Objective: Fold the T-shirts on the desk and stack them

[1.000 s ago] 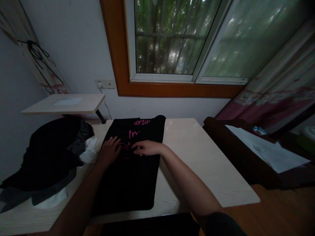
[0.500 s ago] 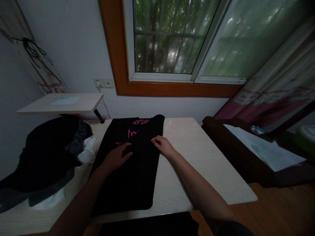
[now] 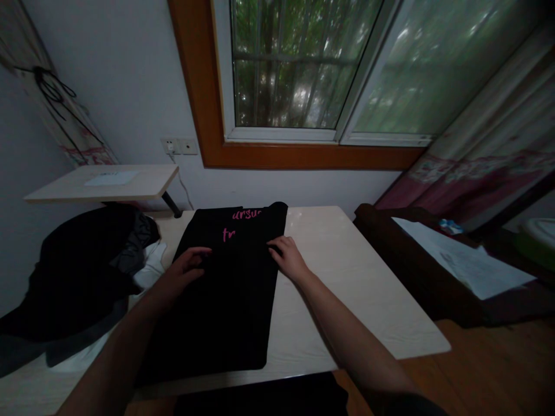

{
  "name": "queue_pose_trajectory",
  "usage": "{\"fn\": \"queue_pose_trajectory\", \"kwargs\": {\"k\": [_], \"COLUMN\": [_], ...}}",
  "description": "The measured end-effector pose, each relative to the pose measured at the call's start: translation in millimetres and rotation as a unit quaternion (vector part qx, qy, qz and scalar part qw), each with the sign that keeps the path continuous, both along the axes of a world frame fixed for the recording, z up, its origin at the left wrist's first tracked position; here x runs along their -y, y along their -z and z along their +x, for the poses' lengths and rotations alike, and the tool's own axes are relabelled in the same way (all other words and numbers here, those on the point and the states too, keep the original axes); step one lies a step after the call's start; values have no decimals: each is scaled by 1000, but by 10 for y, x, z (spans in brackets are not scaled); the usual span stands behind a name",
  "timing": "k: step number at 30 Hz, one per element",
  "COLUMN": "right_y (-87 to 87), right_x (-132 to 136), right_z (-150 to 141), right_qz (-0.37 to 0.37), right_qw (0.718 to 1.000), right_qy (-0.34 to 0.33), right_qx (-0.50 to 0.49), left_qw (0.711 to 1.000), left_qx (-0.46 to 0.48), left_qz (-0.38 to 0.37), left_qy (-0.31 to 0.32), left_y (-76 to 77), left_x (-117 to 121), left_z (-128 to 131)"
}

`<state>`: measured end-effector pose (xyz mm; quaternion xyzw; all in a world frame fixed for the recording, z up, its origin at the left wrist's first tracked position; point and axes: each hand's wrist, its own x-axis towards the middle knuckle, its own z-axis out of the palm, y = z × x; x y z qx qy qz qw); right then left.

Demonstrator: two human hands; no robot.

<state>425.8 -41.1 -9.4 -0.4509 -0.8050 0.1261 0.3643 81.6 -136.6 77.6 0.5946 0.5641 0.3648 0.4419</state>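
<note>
A black folded garment [image 3: 225, 306] with pink lettering near its far end lies lengthwise on the pale wooden table [image 3: 347, 277]. My left hand [image 3: 184, 268] is over its left side, fingers stretched forward and thumb apart, with nothing visible in it. At the right edge of the cloth, my right hand [image 3: 288, 254] rests with its fingers loosely bent and slightly apart. Part of the lettering is covered by a layer of black cloth. Contact under the left fingertips is too dark to make out.
A heap of dark clothes [image 3: 82, 271] with some white cloth [image 3: 150, 263] lies on the left, beneath a small raised shelf [image 3: 108, 179] bearing a paper. Behind are a wall socket [image 3: 178, 146] and a window. At the right stands dark brown furniture [image 3: 416, 271] with a white sheet [image 3: 463, 260].
Both hands were over the lettering. My right hand moved right to the garment's edge; my left hand shifted right, then back left. Less of the lettering shows now.
</note>
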Motion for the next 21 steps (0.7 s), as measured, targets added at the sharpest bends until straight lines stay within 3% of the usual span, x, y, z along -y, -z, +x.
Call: {"fn": "queue_pose_trajectory", "kwargs": {"k": [5,9,15,21], "right_y": [1,-3,-110,-315], "right_x": [22,27,-149,-740], "right_z": [-32,-34,-69,-298], "right_qz": [15,6,20,13], "right_qw": [999,998,996,990], "right_qy": [23,35,72,132], "right_qx": [17,52,49,53], "left_qw": [990,989,979,954], "left_qx": [101,77,-82,-78], "left_qz": [-93,-125,-60,-9], "left_qy": [-13,22,178,290], "left_y": [-212,-121,7,-67], "left_x": [128,129,193,212], "left_z": [-195,-268,-225,48]}}
